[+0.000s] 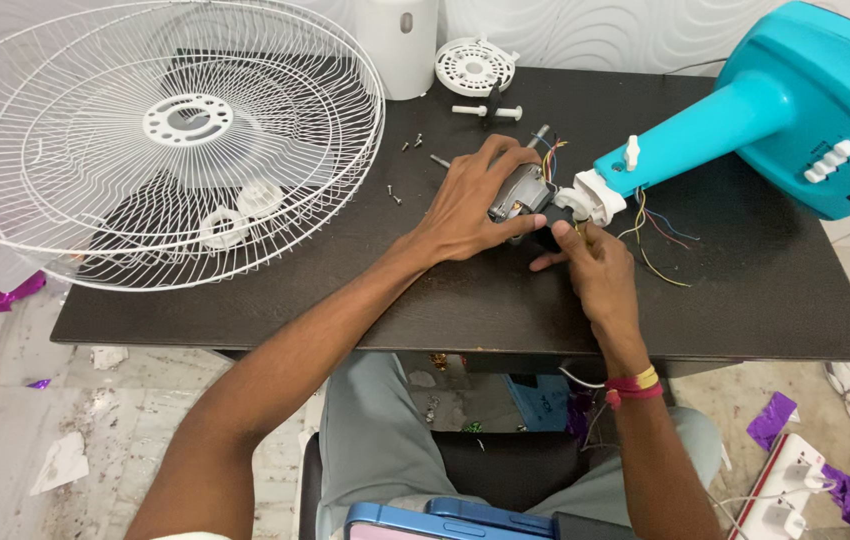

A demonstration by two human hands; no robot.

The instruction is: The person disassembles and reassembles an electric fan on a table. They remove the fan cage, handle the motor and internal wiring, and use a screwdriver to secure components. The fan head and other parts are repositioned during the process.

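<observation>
Fan motor [519, 192] sits mid-table [245, 310], just left of white neck joint [593, 196] of turquoise fan stand [765, 110]; stand's long axis runs up-right, away from person. Left hand [470, 205] covers motor from left, fingers curled and gripping its metal body, forearm angled in from lower left. Right hand [590, 262] comes from below, fingertips pinched at motor's underside beside joint; what they pinch is hidden. Coloured wires [657, 232] trail right of hands. Loose screws [413, 143] beyond left hand; white fan guard [160, 140] well apart, left.
</observation>
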